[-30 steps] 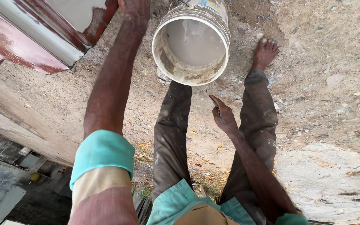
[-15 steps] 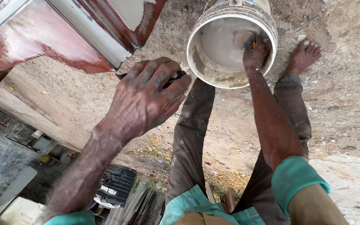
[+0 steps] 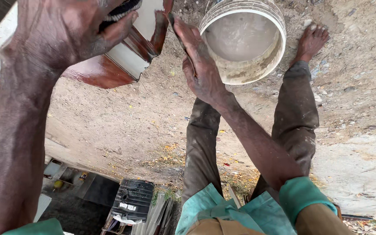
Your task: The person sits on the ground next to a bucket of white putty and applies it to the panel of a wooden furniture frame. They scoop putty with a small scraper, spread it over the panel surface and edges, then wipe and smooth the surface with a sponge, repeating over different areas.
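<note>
Change, left hand: half a second ago my left hand (image 3: 62, 32) was lower and flat against the dirt; now it has come up close to the camera and fills the top left corner.
Left grip: curled shut around a dark-bristled brush (image 3: 120, 9), of which only a sliver shows past my fingers.
Change, right hand: my right hand (image 3: 199, 65) was inside the white bucket (image 3: 244, 41); now it is out, just left of the rim.
Right grip: open, fingers straight and together, holding nothing; something thin and dark runs along its edge, and I cannot tell what it is.
What that suggests: the dip into the bucket looks finished and both hands have drawn toward the red-and-white painted panel (image 3: 125, 58).
Bucket and grip: it stands on the ground between my bare feet, right foot (image 3: 312, 41) beside it, its rim just beside my right hand, apart from the left.
Panel and grip: directly below and behind my left hand; whether the brush touches it I cannot tell.
</note>
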